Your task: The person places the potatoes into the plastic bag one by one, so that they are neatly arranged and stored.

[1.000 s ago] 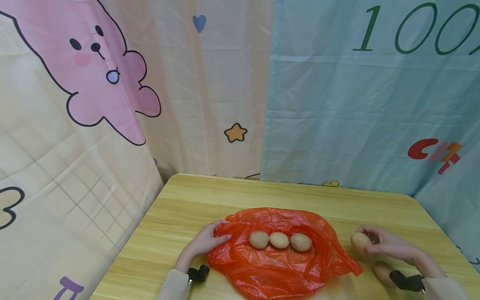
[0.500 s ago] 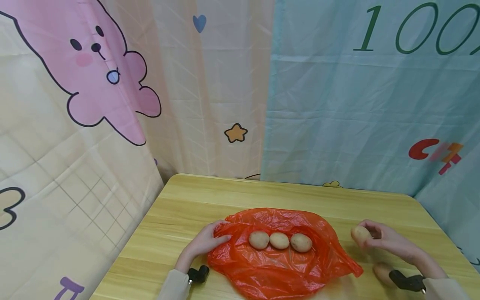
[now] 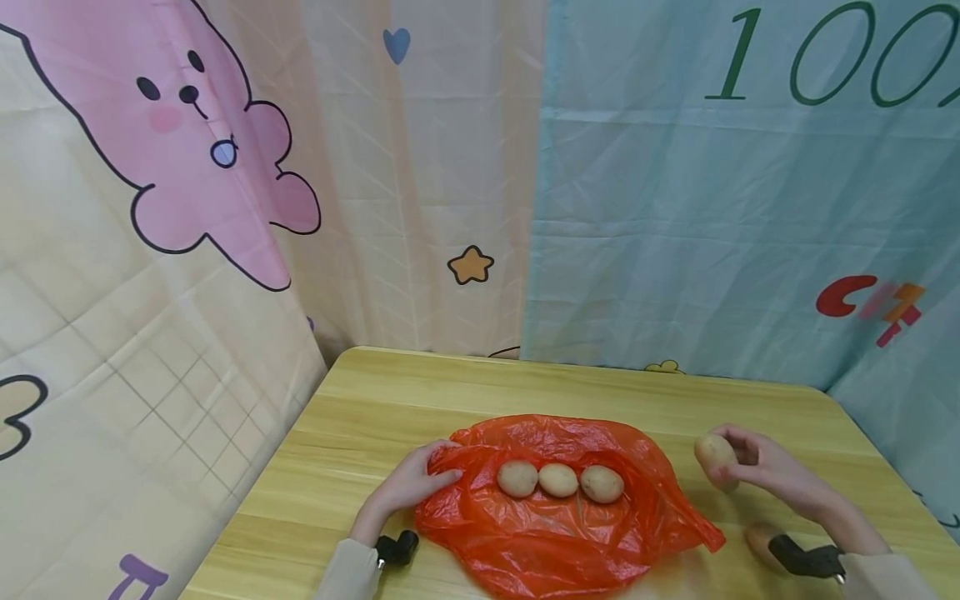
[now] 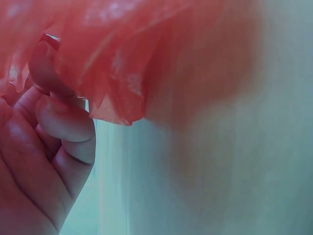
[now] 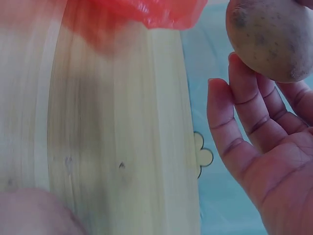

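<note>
A red plastic bag [image 3: 555,546] lies spread on the table, its mouth open. Inside, three potatoes sit in a row: a left one [image 3: 517,479], a middle one [image 3: 558,481] and a right one [image 3: 602,484]. My left hand [image 3: 408,482] grips the bag's left edge; in the left wrist view its fingers curl among the thin red folds [image 4: 112,68]. To the right of the bag, my right hand [image 3: 776,471] holds another potato [image 3: 714,461] between thumb and fingers, raised above the table. Dark specks mark that potato's skin [image 5: 271,39] in the right wrist view.
One more potato [image 3: 759,540] rests on the table under my right wrist, partly hidden by the black wrist camera [image 3: 806,557]. The wooden table [image 3: 420,392] ends at printed curtains [image 3: 637,250] behind and to the left.
My right hand has risen slightly and moved a little away from me with the potato, off the spot where it was. The left hand and the bag have stayed still.
</note>
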{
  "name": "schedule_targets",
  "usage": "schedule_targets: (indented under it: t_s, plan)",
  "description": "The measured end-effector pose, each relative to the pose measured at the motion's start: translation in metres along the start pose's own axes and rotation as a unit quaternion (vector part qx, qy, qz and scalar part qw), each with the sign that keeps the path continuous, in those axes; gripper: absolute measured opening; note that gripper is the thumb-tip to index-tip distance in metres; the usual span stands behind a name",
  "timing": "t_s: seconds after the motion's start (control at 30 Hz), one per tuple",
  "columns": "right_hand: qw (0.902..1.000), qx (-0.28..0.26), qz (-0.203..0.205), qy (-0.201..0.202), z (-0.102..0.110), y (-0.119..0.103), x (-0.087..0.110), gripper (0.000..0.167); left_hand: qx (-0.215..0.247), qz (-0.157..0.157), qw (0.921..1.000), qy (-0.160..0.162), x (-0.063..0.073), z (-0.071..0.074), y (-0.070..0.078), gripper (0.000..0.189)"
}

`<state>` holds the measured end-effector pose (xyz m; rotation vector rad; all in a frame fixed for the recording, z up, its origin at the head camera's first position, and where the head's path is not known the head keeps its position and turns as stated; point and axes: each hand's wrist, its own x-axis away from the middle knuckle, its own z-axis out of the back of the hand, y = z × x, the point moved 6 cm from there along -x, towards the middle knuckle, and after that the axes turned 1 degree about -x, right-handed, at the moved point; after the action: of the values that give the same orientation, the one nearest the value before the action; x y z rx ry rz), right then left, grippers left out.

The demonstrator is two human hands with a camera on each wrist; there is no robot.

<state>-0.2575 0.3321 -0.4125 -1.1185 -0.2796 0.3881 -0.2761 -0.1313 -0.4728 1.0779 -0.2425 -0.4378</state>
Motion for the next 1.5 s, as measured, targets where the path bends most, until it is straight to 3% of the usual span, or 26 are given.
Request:
schedule_targets:
  t_s: [0.2, 0.43, 0.67, 0.9, 1.5]
  plan:
    - [0.9998, -0.004, 0.015, 0.012, -0.004, -0.010, -0.003, 0.029, 0.008, 0.002, 1.0000, -0.001, 0.001, -0.001, 0.002, 0.033]
    - [0.9996, -0.009, 0.002, 0.028, -0.010, -0.020, -0.006, 0.032, 0.021, 0.003, 0.9998, -0.002, 0.002, -0.001, 0.002, 0.034]
    - [0.9994, -0.010, 0.020, 0.025, -0.019, -0.033, -0.010, 0.033, 0.006, 0.003, 1.0000, 0.000, 0.000, -0.001, 0.000, 0.036]
    - [0.9988, -0.003, 0.049, 0.003, -0.030, -0.044, -0.016, 0.033, 0.000, 0.002, 1.0000, 0.002, -0.001, -0.001, -0.001, 0.036]
    - [0.9963, -0.019, 0.074, -0.039, -0.048, -0.057, -0.024, 0.033, -0.005, -0.003, 1.0000, 0.004, -0.001, -0.001, 0.000, 0.036]
